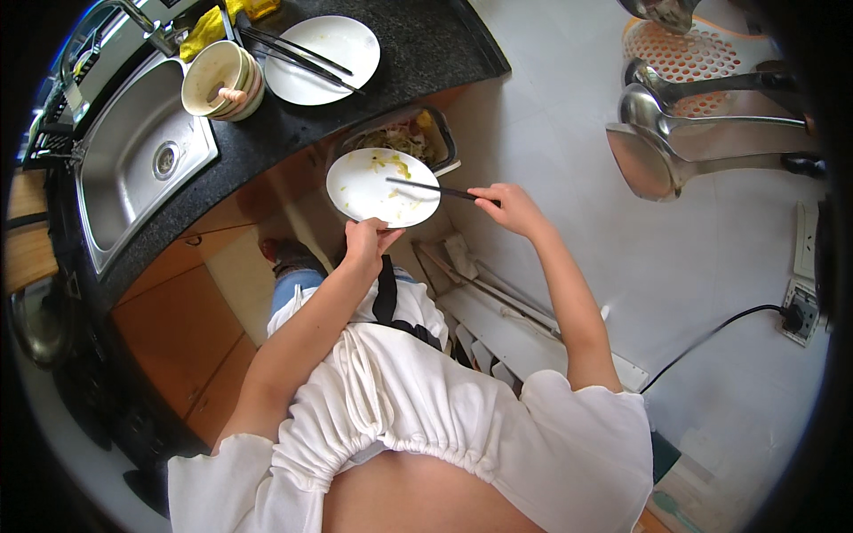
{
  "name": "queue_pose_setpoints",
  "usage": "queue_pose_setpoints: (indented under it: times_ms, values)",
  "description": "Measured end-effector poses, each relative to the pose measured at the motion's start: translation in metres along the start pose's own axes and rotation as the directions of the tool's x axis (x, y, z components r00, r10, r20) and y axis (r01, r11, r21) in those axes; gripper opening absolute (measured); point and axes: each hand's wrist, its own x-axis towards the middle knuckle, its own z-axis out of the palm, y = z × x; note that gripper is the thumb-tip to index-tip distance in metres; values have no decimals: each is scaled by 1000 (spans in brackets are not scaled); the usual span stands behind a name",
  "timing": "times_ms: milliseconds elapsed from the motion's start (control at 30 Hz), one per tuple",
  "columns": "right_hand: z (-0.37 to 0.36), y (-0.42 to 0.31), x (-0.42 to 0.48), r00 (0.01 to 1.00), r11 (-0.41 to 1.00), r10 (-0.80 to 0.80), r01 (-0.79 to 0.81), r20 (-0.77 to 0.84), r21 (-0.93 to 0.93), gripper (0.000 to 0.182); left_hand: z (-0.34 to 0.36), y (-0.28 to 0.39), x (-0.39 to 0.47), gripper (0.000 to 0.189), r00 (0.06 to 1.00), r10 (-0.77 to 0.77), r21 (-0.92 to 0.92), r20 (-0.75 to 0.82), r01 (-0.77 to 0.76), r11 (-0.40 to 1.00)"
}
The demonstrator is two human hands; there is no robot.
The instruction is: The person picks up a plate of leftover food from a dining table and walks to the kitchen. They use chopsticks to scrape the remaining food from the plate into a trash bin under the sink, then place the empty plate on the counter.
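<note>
My left hand grips the near rim of a white plate with yellow-green food scraps on it. Dark chopsticks are held in my right hand, their tips over the middle of the plate. The plate is in front of a bin that holds food waste, and hides part of it. On the counter a second white plate bears more dark chopsticks. Beside it stands a stack of bowls with a pinkish utensil handle in the top one.
A steel sink with a faucet is set in the black counter, near a yellow cloth. At the right, ladles and a spatula hang by the wall. Below them a black cord runs from a socket.
</note>
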Motion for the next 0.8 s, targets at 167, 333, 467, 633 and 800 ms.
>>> queue_pose_setpoints:
  times_ms: [167, 333, 467, 633, 800]
  values:
    - [4, -1, -6, 1000, 999, -21, 22, 21, -39, 24, 1, -1, 1, 40, 1000, 7, 3, -6, -7, 1000]
    - [3, 3, -8, 994, 995, 30, -40, -102, -95, 23, 1, 0, -2, 40, 1000, -10, -1, -4, 10, 1000]
    - [-9, -5, -10, 999, 994, -2, 6, 38, -110, 23, 1, 1, -1, 41, 1000, 4, -6, 1, -4, 1000]
    - [3, 13, -3, 995, 961, 69, -86, -72, -262, 24, 1, 0, -1, 41, 1000, 3, 6, 17, -3, 1000]
    - [-10, 5, 0, 998, 967, 52, -57, -28, -248, 24, 2, 2, -4, 41, 1000, -23, 1, 1, 23, 1000]
